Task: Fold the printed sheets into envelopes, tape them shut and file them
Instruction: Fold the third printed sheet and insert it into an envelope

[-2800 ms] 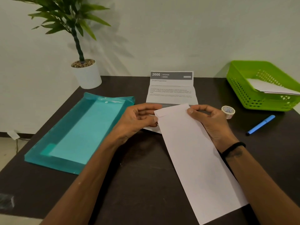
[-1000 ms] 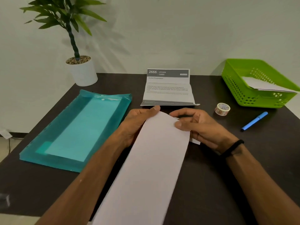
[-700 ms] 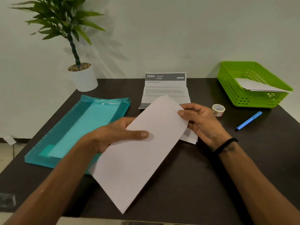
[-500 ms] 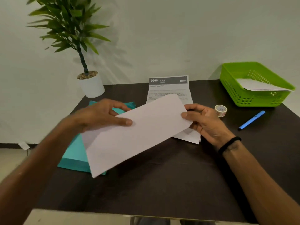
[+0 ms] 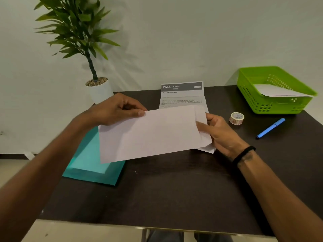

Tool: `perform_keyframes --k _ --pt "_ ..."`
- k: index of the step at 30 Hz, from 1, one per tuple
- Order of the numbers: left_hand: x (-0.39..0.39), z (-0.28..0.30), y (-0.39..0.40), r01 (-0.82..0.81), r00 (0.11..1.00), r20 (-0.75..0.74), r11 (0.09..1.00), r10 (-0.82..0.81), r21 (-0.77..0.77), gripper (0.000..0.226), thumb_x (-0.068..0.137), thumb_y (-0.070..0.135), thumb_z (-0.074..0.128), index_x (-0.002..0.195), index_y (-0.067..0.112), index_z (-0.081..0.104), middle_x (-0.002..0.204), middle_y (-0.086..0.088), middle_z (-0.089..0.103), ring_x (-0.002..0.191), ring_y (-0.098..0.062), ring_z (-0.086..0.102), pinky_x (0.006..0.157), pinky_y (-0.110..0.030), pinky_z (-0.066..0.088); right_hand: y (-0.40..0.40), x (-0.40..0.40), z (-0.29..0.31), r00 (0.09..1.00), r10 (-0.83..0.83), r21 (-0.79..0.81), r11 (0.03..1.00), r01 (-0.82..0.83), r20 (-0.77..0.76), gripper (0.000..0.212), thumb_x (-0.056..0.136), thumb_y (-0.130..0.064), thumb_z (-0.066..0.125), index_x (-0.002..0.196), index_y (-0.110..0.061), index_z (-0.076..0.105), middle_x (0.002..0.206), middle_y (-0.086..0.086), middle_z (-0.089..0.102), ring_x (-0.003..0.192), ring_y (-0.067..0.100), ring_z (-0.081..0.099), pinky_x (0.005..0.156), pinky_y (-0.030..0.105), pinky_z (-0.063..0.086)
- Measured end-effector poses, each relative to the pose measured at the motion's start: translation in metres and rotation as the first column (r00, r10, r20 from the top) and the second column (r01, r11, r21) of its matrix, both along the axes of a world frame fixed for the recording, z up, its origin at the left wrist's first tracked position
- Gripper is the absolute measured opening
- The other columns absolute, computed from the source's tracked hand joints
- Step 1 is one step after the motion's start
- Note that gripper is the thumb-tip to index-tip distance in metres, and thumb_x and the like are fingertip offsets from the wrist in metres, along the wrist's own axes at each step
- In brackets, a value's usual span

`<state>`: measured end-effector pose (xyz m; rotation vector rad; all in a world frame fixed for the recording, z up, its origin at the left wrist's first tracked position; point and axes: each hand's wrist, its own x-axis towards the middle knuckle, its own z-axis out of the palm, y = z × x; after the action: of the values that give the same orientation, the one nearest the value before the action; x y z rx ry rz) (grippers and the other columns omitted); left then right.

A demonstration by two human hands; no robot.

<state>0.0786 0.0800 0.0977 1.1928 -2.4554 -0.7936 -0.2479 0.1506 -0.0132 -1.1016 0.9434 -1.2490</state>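
A long white envelope (image 5: 150, 135) hangs crosswise above the dark table (image 5: 174, 189). My left hand (image 5: 115, 109) pinches its upper left corner. My right hand (image 5: 220, 131) grips its right end, thumb on the front, with a folded white sheet (image 5: 208, 149) showing just behind that end. Past the envelope a printed sheet (image 5: 181, 94) headed "2666 KITCHEN" lies creased, its top panel standing up. A roll of tape (image 5: 236, 118) sits to the right of my right hand.
A teal plastic folder (image 5: 90, 161) lies on the left of the table, partly under the envelope. At the back right a green basket (image 5: 272, 105) holds white paper. A blue pen (image 5: 270, 128) lies in front of it. A potted plant (image 5: 97, 89) stands back left.
The envelope swung from pointing toward me to lying crosswise. My left hand slid from its far end to its left corner. My right hand kept the other end.
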Motion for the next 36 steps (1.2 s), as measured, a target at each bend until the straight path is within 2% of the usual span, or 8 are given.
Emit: perform_keyframes --k 6,10,13,16,19,26,31,36 --pt "-0.010 -0.011 0.000 0.020 1.000 0.010 1.000 -0.021 0.016 0.016 0.100 0.027 0.065 0.108 0.028 0.078 0.100 0.015 0.078 0.091 -0.003 0.072 0.075 -0.014 0.051 0.006 0.001 0.002 0.964 0.101 -0.029 0.993 -0.111 -0.244 0.046 0.084 -0.014 0.078 0.129 -0.013 0.068 0.115 0.006 0.079 0.096 0.017 0.078 0.071 0.027 0.063" --pt "-0.010 -0.006 0.006 0.022 0.996 -0.091 0.990 -0.009 0.137 0.017 0.102 0.020 0.061 0.109 0.016 0.077 0.097 0.007 0.079 0.086 -0.006 0.074 0.071 -0.015 0.054 0.003 0.001 0.003 0.917 -0.024 -0.098 0.995 -0.016 -0.397 0.025 0.088 -0.016 0.078 0.112 -0.020 0.076 0.106 -0.001 0.081 0.096 0.019 0.078 0.087 0.039 0.064" --pt "-0.014 -0.006 0.007 -0.010 0.997 0.075 1.000 0.009 0.009 0.020 0.101 0.034 0.063 0.119 0.033 0.072 0.107 0.021 0.074 0.099 0.000 0.068 0.084 -0.021 0.053 0.002 0.003 0.003 0.909 -0.032 -0.079 0.997 -0.001 -0.415 0.021 0.092 -0.014 0.075 0.113 -0.016 0.078 0.100 0.002 0.082 0.083 0.029 0.079 0.071 0.042 0.067" --pt "-0.024 -0.019 0.014 -0.015 0.939 0.340 0.992 0.058 -0.128 0.092 0.077 0.075 0.070 0.156 0.046 0.032 0.153 0.017 0.047 0.139 -0.012 0.045 0.120 -0.045 0.035 0.002 0.010 0.001 0.922 -0.104 -0.090 0.993 0.076 -0.372 0.011 0.093 -0.012 0.075 0.103 -0.014 0.079 0.089 -0.003 0.081 0.072 0.021 0.078 0.059 0.026 0.062" --pt "-0.041 -0.045 0.028 0.064 0.902 0.427 0.957 0.065 -0.281 0.136 0.055 0.095 0.068 0.158 0.052 -0.009 0.169 0.008 0.017 0.155 -0.022 0.017 0.124 -0.066 0.009 0.002 0.019 -0.002 0.949 -0.147 -0.088 0.988 0.127 -0.278 0.016 0.091 -0.012 0.077 0.105 -0.006 0.078 0.098 0.005 0.082 0.081 0.023 0.079 0.059 0.027 0.062" --pt "-0.053 -0.072 0.035 0.140 0.930 0.359 0.831 0.075 -0.538 0.119 0.074 0.081 0.065 0.161 0.045 -0.006 0.160 -0.004 0.019 0.149 -0.029 0.020 0.122 -0.070 -0.001 0.001 0.021 -0.006 0.933 -0.175 -0.069 0.984 0.161 -0.315 0.021 0.084 -0.018 0.084 0.103 -0.012 0.078 0.100 0.000 0.082 0.094 0.023 0.079 0.082 0.044 0.065" --pt "-0.048 -0.069 0.036 0.155 0.936 0.341 0.762 0.091 -0.628 0.109 0.075 0.079 0.059 0.163 0.044 0.004 0.157 -0.005 0.029 0.147 -0.030 0.027 0.123 -0.069 0.000 0.001 0.019 -0.002 0.890 -0.211 -0.096 0.977 0.188 -0.405 0.018 0.086 -0.010 0.083 0.102 -0.004 0.079 0.098 0.010 0.080 0.085 0.035 0.076 0.069 0.050 0.065" --pt "-0.041 -0.070 0.031 0.113 0.956 0.277 0.756 0.094 -0.644 0.105 0.079 0.078 0.060 0.163 0.044 0.005 0.155 -0.004 0.031 0.147 -0.028 0.028 0.125 -0.063 -0.003 0.001 0.019 -0.002 0.779 -0.292 -0.187 0.956 0.226 -0.555 0.017 0.088 -0.017 0.083 0.100 -0.007 0.076 0.098 -0.002 0.076 0.075 0.016 0.076 0.062 0.035 0.065"
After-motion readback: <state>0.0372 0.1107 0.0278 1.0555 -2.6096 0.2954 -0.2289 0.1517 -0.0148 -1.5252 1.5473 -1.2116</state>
